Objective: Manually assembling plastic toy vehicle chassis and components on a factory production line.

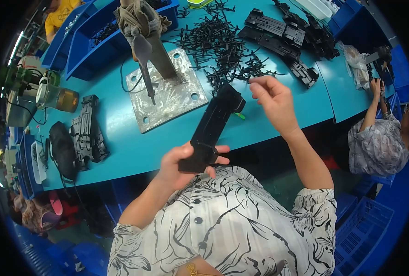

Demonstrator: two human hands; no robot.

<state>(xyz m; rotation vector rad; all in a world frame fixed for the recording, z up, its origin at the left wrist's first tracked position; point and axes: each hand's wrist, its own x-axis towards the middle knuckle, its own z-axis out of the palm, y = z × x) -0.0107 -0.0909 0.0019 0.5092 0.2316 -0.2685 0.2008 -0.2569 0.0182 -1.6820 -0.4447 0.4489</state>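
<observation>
My left hand point(173, 163) grips one end of a long black plastic toy-car chassis point(212, 120), tilted up and away above the front of the bench. Its thumb lies along one side while fingers show at the other. Further right, my right hand point(276, 103) is raised with thumb and forefinger pinched together, and a tiny dark tip shows at the fingertips. That hand is just in front of a loose heap of thin, branched black plastic parts point(213, 39). Most of the small piece in the pinch is hidden.
A metal post with a rag-wrapped, pointed tool point(142, 50) rises from a steel plate point(135, 103). More chassis lie on the teal bench point(121, 161) at left point(86, 131) and far right point(278, 32). Blue bins point(82, 57) stand at the back left. A co-worker point(379, 142) sits at right.
</observation>
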